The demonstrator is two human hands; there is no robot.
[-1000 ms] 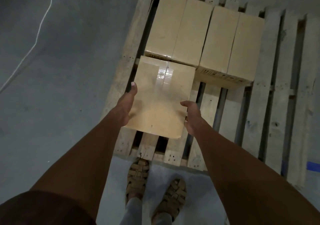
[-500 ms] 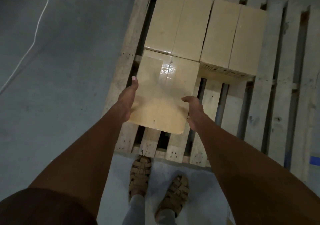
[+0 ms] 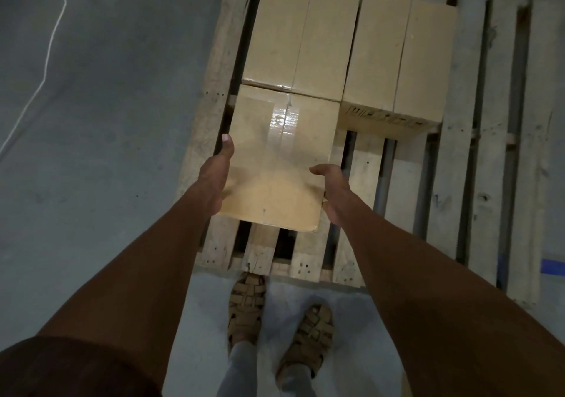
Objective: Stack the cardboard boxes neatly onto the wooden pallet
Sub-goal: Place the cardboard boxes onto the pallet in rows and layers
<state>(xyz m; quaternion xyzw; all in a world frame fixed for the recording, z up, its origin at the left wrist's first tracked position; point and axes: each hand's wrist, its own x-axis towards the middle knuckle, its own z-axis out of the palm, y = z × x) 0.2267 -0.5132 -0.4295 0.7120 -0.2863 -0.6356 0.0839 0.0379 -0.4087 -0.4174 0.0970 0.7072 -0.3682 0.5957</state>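
Note:
A taped cardboard box (image 3: pixel 275 164) lies on the near left part of the wooden pallet (image 3: pixel 461 182), its far edge up against the far-left box (image 3: pixel 299 32). A second box (image 3: pixel 400 57) stands beside that one at the far middle. My left hand (image 3: pixel 218 176) lies flat along the near box's left side, fingers straight. Against its right side near the front corner rests my right hand (image 3: pixel 331 191), thumb reaching over the top edge. Its fingers are hidden behind the box.
The pallet's right half shows bare slats with dark gaps. My two sandalled feet (image 3: pixel 275 314) stand on the grey concrete floor just at the pallet's near edge. A white cable (image 3: pixel 46 69) runs across the floor on the left. Blue tape (image 3: pixel 553 266) marks the floor at the right.
The box between my hands has moved away from me across the slats until it meets the far-left box. Both hands went with it along its sides.

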